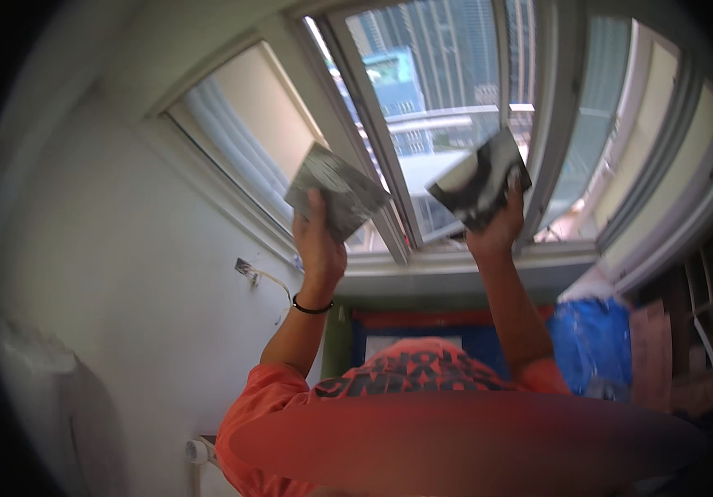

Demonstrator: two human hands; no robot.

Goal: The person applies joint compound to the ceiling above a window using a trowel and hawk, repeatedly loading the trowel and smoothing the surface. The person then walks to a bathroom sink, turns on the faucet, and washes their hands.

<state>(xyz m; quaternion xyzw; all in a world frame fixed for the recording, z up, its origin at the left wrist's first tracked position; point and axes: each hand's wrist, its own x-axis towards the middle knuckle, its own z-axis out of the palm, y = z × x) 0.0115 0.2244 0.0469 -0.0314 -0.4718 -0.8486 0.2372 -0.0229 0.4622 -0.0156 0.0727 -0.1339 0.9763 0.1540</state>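
The window sill [456,277] (pale grey, below the glass) carried nothing that showed; a blue bag [592,340] sat beneath.

Daylight is pouring in through a big window [447,124] with pale frames, and tall city buildings [422,50] are showing behind the glass. A white blind [232,149] is hanging in the left pane. The plain white wall [124,273] is taking up the whole left side, with a thin cable [265,277] dangling off it. A grey sill [456,269] is running under the window, and something blue [592,340] is sitting by wooden shelving [688,331] on the right.
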